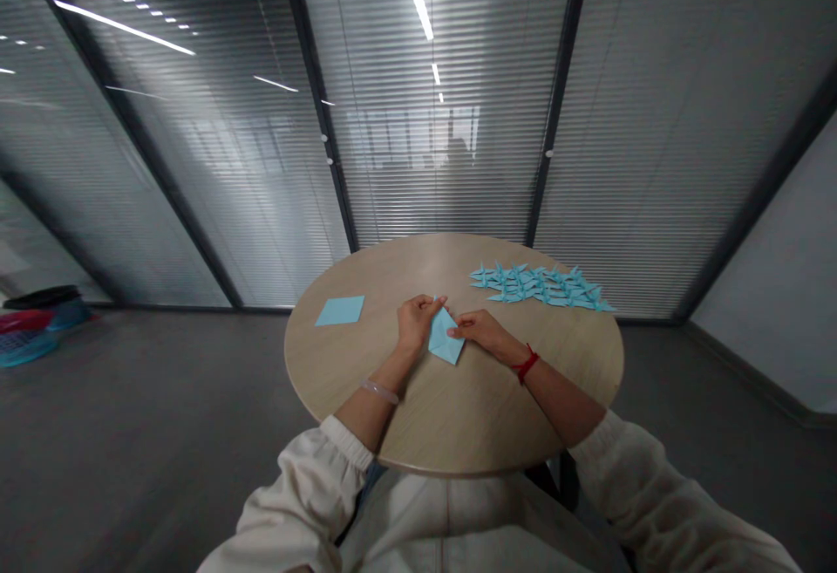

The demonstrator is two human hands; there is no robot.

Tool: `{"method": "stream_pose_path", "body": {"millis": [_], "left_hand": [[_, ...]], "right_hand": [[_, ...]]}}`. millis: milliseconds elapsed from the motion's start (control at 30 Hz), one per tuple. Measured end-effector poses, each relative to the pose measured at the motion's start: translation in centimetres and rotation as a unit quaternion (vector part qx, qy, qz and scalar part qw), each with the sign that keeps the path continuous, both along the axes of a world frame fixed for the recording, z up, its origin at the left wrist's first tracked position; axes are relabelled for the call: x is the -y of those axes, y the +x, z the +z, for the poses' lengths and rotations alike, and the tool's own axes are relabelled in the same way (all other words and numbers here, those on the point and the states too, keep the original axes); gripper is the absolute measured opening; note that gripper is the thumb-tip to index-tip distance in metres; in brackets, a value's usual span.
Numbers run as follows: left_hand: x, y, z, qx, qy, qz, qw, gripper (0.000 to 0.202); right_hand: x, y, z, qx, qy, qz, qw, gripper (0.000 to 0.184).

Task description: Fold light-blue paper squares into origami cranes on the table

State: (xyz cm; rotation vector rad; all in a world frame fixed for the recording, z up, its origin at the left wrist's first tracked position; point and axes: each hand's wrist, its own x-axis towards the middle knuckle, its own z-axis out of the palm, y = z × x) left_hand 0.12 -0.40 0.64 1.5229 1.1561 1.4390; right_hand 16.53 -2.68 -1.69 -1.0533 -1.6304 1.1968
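A partly folded sheet of light blue origami paper (445, 344) is held between my two hands above the middle of the round table. My left hand (414, 322) pinches its upper left edge near the top corner. On the right edge, the fingers of my right hand (482, 330) are closed, with the fingertips on the paper's face. Crease lines show on the paper, and its lower corner points toward me. Flat blue paper (340, 310) lies to the left. Several folded blue paper cranes (540, 285) rest in rows at the back right.
The round wooden table (445, 433) stands close before me. Behind it rises a glass partition with blinds (438, 180) and dark frames. Baskets or bins (43, 320) sit on the floor at far left. A white wall (798, 294) is on the right.
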Motion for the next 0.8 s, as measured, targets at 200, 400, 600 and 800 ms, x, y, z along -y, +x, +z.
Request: {"method": "stream_pose_path", "body": {"millis": [200, 400, 600, 800], "left_hand": [[-0.54, 0.22, -0.65, 0.074, -0.041, -0.044, 0.995, 0.045], [-0.80, -0.08, -0.68, 0.051, -0.031, -0.023, 0.998, 0.043], [-0.54, -0.30, -0.37, -0.003, -0.005, 0.017, 1.000, 0.046], [-0.87, -0.43, -0.61, -0.027, 0.004, 0.026, 0.999, 0.045]], "right_hand": [[-0.27, 0.05, -0.16, 0.016, 0.007, -0.004, 1.000, 0.037], [-0.32, 0.12, -0.26, 0.024, 0.016, -0.007, 1.000, 0.037], [-0.14, 0.04, -0.07, 0.021, 0.016, 0.011, 1.000, 0.037], [-0.17, -0.19, -0.11, 0.011, 0.001, -0.010, 1.000, 0.035]]}}
